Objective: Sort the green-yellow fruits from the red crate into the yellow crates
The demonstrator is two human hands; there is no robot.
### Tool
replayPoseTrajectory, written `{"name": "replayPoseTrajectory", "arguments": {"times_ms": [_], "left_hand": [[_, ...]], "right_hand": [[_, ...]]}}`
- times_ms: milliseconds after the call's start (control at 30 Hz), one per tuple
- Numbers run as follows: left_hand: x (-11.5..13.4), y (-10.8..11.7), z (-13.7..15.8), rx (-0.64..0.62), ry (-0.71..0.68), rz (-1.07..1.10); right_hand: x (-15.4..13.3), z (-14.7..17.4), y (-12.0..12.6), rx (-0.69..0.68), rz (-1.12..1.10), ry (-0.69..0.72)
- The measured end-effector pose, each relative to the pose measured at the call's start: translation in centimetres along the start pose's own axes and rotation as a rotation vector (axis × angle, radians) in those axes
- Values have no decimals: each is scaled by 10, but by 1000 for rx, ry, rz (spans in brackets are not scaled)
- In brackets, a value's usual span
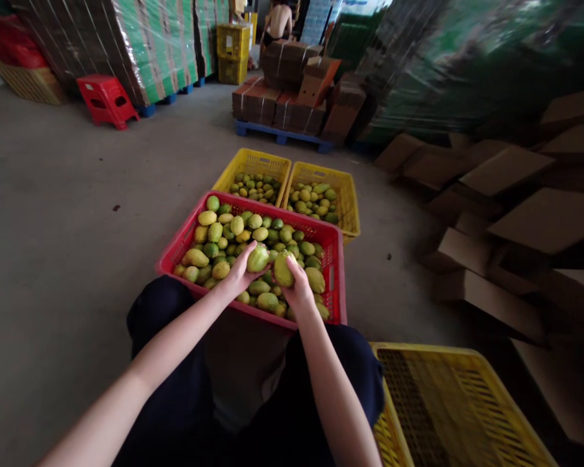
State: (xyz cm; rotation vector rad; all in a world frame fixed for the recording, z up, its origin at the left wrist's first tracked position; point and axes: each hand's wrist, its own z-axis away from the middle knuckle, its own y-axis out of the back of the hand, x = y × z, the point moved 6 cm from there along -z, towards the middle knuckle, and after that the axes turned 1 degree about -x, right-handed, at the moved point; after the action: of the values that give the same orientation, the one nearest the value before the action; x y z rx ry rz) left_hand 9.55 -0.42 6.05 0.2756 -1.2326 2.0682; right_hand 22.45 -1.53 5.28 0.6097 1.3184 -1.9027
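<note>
Over the red crate [341, 285] my two hands are close together, each closed round a fruit. My left hand [240, 275] grips a green-yellow lemon [257, 259], its thumb along the upper side. A second green-yellow lemon [283, 271] is in my right hand [298, 289], the thumb lying across it. The two held fruits are nearly side by side. Beneath them, many loose lemons [219, 232], from green to yellow, lie in the red crate in front of my knees.
Two yellow crates [354, 201] with more lemons stand just behind the red one. At my right is another yellow crate [433, 351]. Cardboard boxes [506, 168] are heaped on the right. Farther off are a red stool [108, 97], a loaded blue pallet [282, 134] and a person [278, 23].
</note>
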Motion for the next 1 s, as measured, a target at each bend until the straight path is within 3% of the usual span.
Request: {"name": "replayPoseTrajectory", "arguments": {"times_ms": [167, 267, 467, 667, 900, 1000], "left_hand": [[6, 0, 0, 59, -46, -41], [6, -6, -1, -11, -53, -18], [16, -19, 7, -169, -124, 35], [22, -17, 14, -115, -210, -45], [34, -24, 25, -241, -499, -271], [35, -25, 28, -294, -552, -345]], "right_hand": [[10, -10, 5, -27, 6, -21], [9, -14, 0, -15, -42, -2], [-3, -6, -6, 138, -158, 33], [-3, 4, -16, -31, -148, 1], [-14, 22, -29, -103, 48, 229], [-17, 26, -30, -114, 82, 264]]}}
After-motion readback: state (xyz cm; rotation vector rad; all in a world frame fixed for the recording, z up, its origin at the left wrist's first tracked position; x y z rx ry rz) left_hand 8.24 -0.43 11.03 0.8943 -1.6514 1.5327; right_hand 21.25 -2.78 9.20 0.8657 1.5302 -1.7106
